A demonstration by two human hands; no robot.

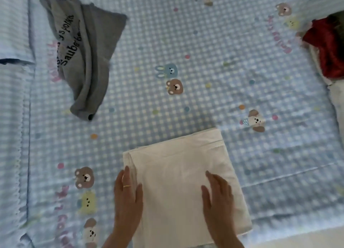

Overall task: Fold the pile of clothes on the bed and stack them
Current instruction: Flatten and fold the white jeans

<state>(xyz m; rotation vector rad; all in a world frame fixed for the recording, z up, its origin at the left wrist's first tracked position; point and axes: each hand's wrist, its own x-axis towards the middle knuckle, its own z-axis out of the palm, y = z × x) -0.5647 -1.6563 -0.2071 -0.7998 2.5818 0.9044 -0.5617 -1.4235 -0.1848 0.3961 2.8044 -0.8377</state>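
Checked bed (186, 42), two hands (128, 193) flat on one folded cloth (178, 165).

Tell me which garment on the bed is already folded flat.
The cream garment nearest the person, under both hands: left hand, right hand. The grey printed garment lies crumpled far left; the red garment is bunched at the right edge.

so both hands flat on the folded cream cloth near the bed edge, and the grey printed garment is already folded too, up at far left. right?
Not quite. In the head view the grey garment lies crumpled and unfolded at the far left. The rest holds: left hand and right hand rest flat on the folded cream cloth near the bed's edge.
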